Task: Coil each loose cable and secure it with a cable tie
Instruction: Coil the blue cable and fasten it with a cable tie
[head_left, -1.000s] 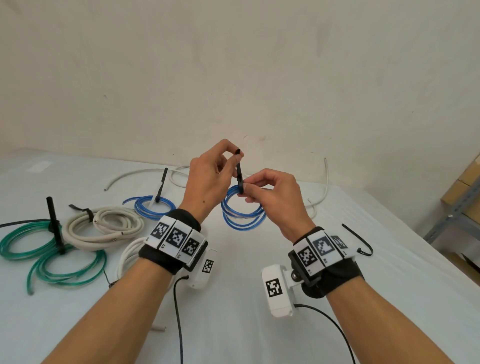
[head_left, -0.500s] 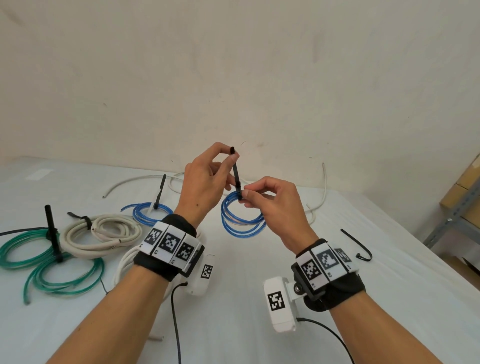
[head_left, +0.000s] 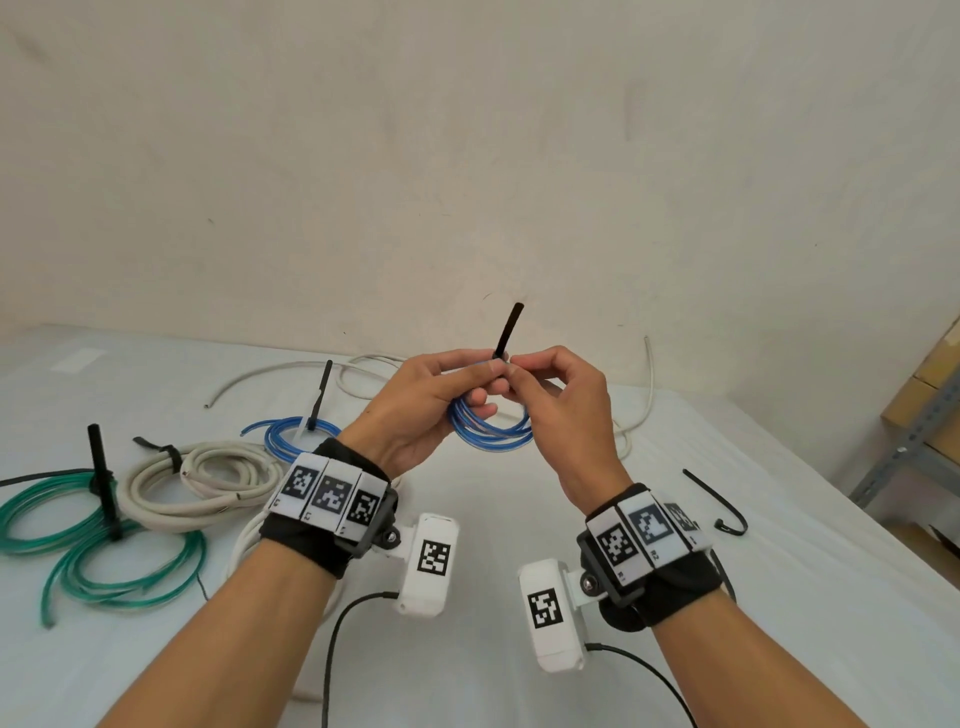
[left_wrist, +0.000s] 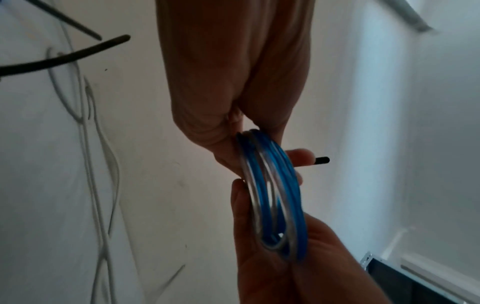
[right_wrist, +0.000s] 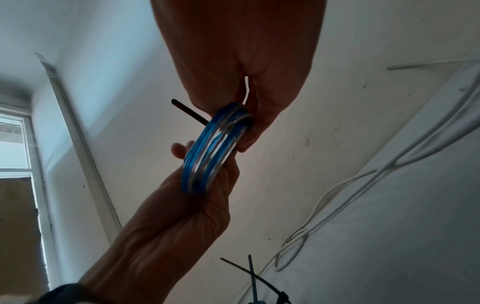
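The white-covered table (head_left: 493, 545) carries the finished work on its left side: a green coil (head_left: 67, 540), a beige coil (head_left: 202, 483) and a blue coil (head_left: 296, 436), each tied, with a loose white cable (head_left: 644, 395) by the wall and a spare black tie (head_left: 719, 501) to the right. Above the middle, the left hand (head_left: 415, 410) and right hand (head_left: 561, 410) meet fingertip to fingertip, both pinching the top of a small blue cable coil (head_left: 488, 434) that hangs clear of the table. The cable tie (head_left: 508, 328) wraps it there, its tail standing up. I'd judge the risk is slack: if either pinch loosens before the tie is cinched, the springy loops could fan out and escape.
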